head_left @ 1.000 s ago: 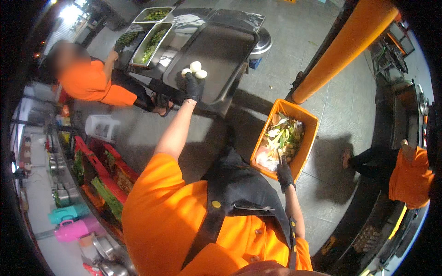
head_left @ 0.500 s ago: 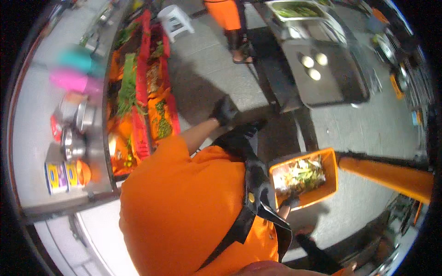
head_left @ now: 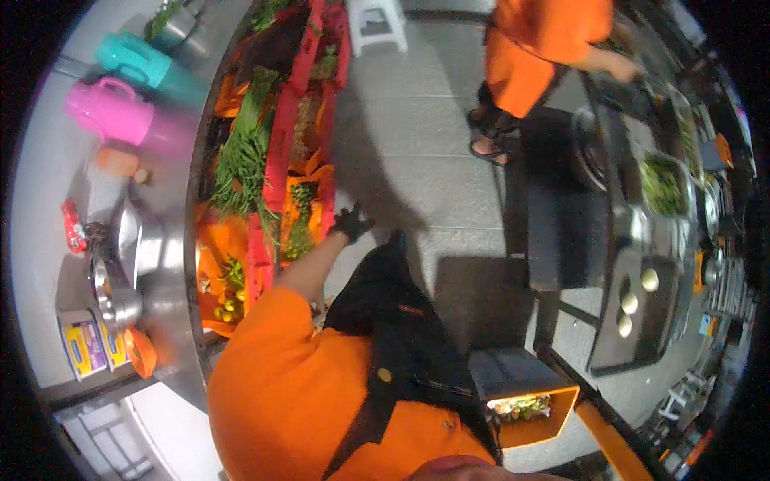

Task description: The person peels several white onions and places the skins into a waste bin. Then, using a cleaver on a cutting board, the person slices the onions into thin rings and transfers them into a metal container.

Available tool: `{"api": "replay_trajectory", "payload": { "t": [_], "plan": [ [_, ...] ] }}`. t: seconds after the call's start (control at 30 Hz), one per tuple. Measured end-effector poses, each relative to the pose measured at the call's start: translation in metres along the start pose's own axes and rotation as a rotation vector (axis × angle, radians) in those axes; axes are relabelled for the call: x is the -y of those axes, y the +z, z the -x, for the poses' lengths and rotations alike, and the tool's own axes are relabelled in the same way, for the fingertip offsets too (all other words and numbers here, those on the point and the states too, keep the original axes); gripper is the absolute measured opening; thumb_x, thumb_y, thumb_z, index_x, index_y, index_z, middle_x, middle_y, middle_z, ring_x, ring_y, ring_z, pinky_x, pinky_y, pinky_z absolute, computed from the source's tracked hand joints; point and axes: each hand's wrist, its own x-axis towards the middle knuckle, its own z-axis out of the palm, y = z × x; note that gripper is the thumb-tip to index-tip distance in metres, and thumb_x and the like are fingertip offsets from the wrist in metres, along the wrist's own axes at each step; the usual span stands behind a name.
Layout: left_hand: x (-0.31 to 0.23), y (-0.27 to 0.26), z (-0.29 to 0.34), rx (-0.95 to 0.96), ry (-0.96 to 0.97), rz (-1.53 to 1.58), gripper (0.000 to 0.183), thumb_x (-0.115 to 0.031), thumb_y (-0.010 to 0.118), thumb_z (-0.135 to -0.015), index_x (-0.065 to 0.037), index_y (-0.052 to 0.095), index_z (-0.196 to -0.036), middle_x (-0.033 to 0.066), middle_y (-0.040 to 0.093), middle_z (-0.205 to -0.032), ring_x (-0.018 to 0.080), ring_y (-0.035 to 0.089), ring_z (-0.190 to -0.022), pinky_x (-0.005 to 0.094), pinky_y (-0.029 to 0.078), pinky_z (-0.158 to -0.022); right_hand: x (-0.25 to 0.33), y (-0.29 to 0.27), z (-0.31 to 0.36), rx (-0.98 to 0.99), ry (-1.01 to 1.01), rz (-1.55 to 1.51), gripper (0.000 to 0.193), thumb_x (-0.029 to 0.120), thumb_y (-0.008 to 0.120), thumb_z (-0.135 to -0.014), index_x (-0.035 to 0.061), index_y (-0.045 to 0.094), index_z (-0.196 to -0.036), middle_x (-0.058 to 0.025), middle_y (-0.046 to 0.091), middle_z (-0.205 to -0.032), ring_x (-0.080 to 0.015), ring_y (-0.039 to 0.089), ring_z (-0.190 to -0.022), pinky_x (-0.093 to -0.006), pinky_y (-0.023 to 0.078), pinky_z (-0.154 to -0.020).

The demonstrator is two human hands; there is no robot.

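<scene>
My left hand (head_left: 351,223), in a black glove, hangs free with its fingers spread and nothing in them. It is nearest to a row of red crates (head_left: 279,152) on the left. The crates hold long green beans (head_left: 245,164), small green vegetables (head_left: 301,216) and yellowish round ones (head_left: 231,306). My right hand does not show. Low on the right stands an orange bin (head_left: 533,433) with vegetable scraps (head_left: 521,407) inside, partly shaded by a dark panel.
Another person (head_left: 529,56) in orange stands at the right-hand counter, one arm over it. A dark tray (head_left: 618,337) there holds three pale round pieces, beside a pan of greens (head_left: 664,183). A white stool (head_left: 377,24) is ahead. Pink (head_left: 112,112) and teal jugs (head_left: 136,60) stand on the left counter.
My view has turned right and toward the far aisle. My right hand, earlier at the bin's edge, is now out of sight. My left hand's fingers have spread.
</scene>
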Motion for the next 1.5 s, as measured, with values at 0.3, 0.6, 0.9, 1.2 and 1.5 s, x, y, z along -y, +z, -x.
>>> {"api": "replay_trajectory", "payload": {
  "t": [0.3,0.6,0.9,1.2,1.5],
  "plan": [
    [0.011,-0.066,-0.148,-0.004,0.145,0.096,0.097,-0.071,0.043,-0.084,-0.023,-0.006,-0.152,0.0247,0.009,-0.155,0.0497,0.009,-0.14,0.0559,0.015,-0.113,0.197,0.229,-0.047,0.211,-0.08,0.26,0.034,0.017,0.066,-0.085,-0.0008,0.063,-0.114,-0.0062,0.064,-0.1,-0.0159,0.054,-0.083,-0.0327,0.044,-0.075],
    [0.024,-0.185,-0.476,-0.24,0.031,-0.09,0.04,-0.032,0.058,-0.081,-0.009,0.064,-0.113,0.0201,0.057,-0.122,0.039,0.049,-0.119,0.0557,0.04,-0.096,0.412,0.49,-0.166,0.406,-0.298,0.502,0.035,0.019,0.066,-0.086,0.0002,0.062,-0.115,-0.0051,0.063,-0.098,-0.0145,0.053,-0.08,-0.0313,0.044,-0.072],
    [0.119,-0.294,-0.74,-0.265,0.176,-0.142,0.021,-0.019,0.051,-0.084,-0.012,0.07,-0.09,0.0147,0.067,-0.096,0.0284,0.065,-0.088,0.0429,0.052,-0.073,0.542,0.756,-0.283,0.54,-0.555,0.764,0.036,0.02,0.066,-0.086,0.0011,0.062,-0.117,-0.004,0.063,-0.096,-0.0131,0.052,-0.077,-0.0299,0.043,-0.068],
    [0.322,-0.343,-1.07,-0.649,-0.383,-0.057,0.032,-0.019,0.064,-0.078,-0.005,0.062,-0.107,0.0194,0.065,-0.101,0.0314,0.063,-0.095,0.0415,0.051,-0.079,0.568,0.997,-0.406,0.596,-0.723,0.879,0.037,0.022,0.065,-0.087,0.002,0.061,-0.118,-0.0029,0.063,-0.094,-0.0116,0.051,-0.074,-0.0285,0.043,-0.065],
    [0.295,-0.4,-1.117,-0.291,-0.438,0.122,0.062,-0.035,0.067,-0.077,-0.012,0.05,-0.133,0.0145,0.053,-0.132,0.0321,0.051,-0.121,0.0428,0.042,-0.1,0.562,1.045,-0.438,0.541,-0.679,0.922,0.038,0.023,0.065,-0.087,0.0029,0.06,-0.119,-0.0018,0.062,-0.093,-0.0102,0.05,-0.071,-0.027,0.043,-0.062]
  ]
}}
